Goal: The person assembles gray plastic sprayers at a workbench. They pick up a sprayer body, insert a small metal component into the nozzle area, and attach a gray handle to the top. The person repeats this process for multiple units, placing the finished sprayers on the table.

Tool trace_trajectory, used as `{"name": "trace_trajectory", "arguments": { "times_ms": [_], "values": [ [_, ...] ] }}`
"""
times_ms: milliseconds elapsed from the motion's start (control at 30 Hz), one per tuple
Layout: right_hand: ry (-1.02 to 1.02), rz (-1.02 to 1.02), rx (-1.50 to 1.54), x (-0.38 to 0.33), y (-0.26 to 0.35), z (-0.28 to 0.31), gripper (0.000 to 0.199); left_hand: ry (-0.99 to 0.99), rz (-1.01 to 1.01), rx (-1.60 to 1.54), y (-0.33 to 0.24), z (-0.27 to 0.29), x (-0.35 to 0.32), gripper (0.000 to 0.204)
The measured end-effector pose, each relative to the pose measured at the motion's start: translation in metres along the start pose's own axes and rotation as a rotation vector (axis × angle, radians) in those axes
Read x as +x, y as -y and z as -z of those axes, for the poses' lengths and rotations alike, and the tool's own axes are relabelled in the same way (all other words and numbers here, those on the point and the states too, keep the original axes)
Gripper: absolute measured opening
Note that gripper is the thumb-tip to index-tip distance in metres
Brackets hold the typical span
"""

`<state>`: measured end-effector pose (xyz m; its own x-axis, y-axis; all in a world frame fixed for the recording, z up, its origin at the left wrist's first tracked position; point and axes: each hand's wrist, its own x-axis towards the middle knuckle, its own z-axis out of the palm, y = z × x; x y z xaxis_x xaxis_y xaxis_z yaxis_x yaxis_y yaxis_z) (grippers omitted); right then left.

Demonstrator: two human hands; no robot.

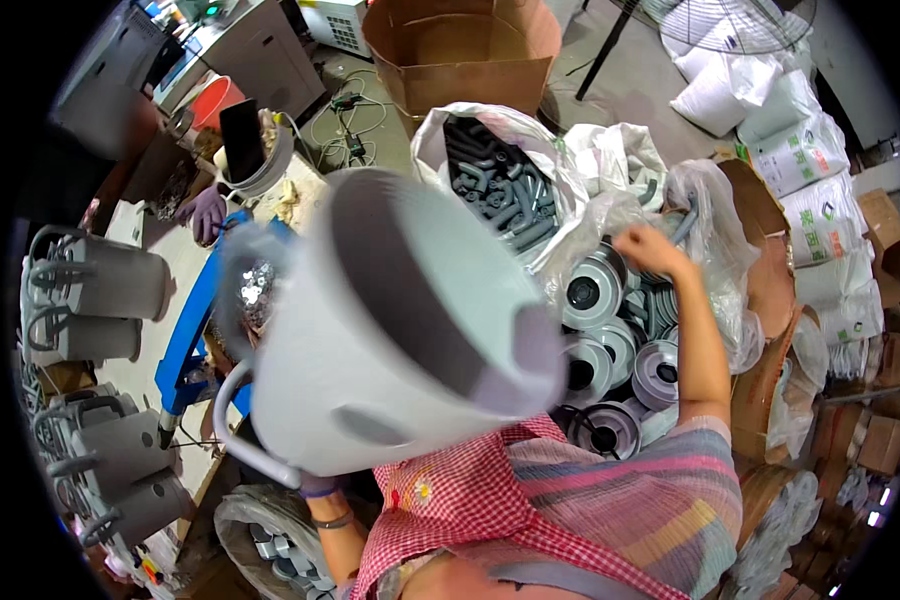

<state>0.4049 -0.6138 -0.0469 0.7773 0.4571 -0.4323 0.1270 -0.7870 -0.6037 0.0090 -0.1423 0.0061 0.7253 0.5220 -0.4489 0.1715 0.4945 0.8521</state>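
A large pale grey plastic bucket (410,400), smeared by motion, is tilted in the air in front of me with its wide mouth toward the upper right. A looped side handle (232,430) curves off its left side. Beneath its lower left end is my left hand (317,488), in a purple glove and mostly hidden; it supports the bucket, its fingers out of sight. My right hand (642,245) is closed above a clear plastic bag of round grey discs (592,292) with dark centres. What its fingers hold, if anything, I cannot make out.
A white sack of dark grey curved tubes (510,190) stands ahead, before an open carton (465,75). More grey buckets (115,280) line the table at left, near a blue frame (195,330). Stacked white sacks (820,200) fill the right. A bag of grey parts (280,550) lies lower left.
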Motion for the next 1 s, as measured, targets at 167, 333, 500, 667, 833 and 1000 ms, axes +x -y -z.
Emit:
{"name": "trace_trajectory", "arguments": {
  "times_ms": [167,333,500,667,833,1000],
  "values": [
    [-0.292,-0.289,-0.173,-0.018,-0.103,-0.127,0.097,-0.193,-0.040,0.050,-0.005,0.039,-0.037,0.063],
    [-0.248,-0.182,0.398,-0.042,-0.102,-0.098,0.054,-0.282,-0.091,0.064,-0.015,0.055,-0.064,0.060],
    [-0.247,0.008,0.702,-0.114,-0.026,-0.016,0.043,-0.318,-0.145,0.048,-0.020,0.066,-0.073,0.058],
    [-0.076,0.233,0.632,-0.097,0.131,-0.038,0.040,-0.297,-0.176,0.051,-0.024,0.064,-0.084,0.056],
    [-0.037,0.704,0.804,-0.072,0.280,-0.126,0.075,-0.342,-0.172,0.044,-0.010,0.086,-0.124,0.054],
    [-0.167,1.356,0.430,-0.085,0.346,-0.177,0.085,-0.396,-0.166,0.097,-0.008,0.111,-0.161,0.052]
  ]
}}
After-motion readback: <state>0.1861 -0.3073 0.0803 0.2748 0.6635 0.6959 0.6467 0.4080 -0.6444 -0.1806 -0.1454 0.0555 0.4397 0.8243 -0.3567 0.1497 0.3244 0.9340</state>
